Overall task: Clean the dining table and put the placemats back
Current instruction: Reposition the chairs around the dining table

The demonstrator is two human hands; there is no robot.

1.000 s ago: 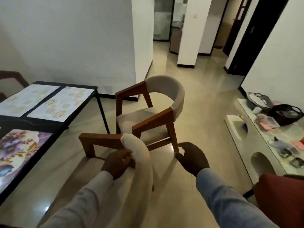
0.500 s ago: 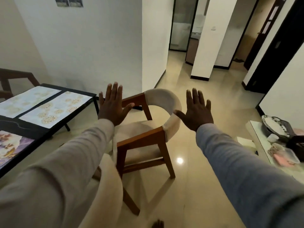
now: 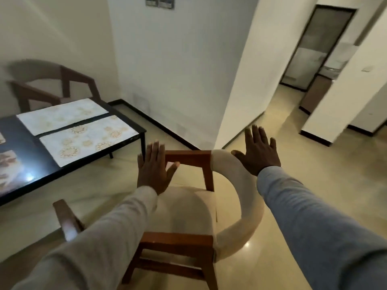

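**Both hands spread flat above a chair, table set to the left**

The floor point(image 3: 303, 195) is pale polished tile that catches a spot of light near the chair's back. White walls rise behind, with a dark skirting line along the base, and a doorway point(image 3: 322, 47) stands open at upper right.

The table point(image 3: 23, 141) is black and glossy and fills the left edge of the view. Two pale placemats with gold medallions lie side by side at its far end: the far mat point(image 3: 60, 116) and the near mat point(image 3: 88, 141), a thin strip of black top showing between them. A floral mat point(image 3: 9, 170) with brownish blooms lies closer to the left edge, partly cut off. A dark chair point(image 3: 52, 86) stands behind the table against the wall, blurred.

In the middle stands a chair point(image 3: 188, 210) with red-brown wooden arms, a cream seat and a curved cream backrest on its right side. Another wooden arm point(image 3: 67, 218) juts in at lower left.

The left hand point(image 3: 154, 170) is held out over the chair's seat, fingers straight and together, thumb out, gripping nothing. The right hand point(image 3: 258, 151) is likewise flat and spread, fingers straight, over the top of the backrest; whether it touches the backrest I cannot tell. Both arms wear long sleeves, beige on the left, grey-blue on the right.
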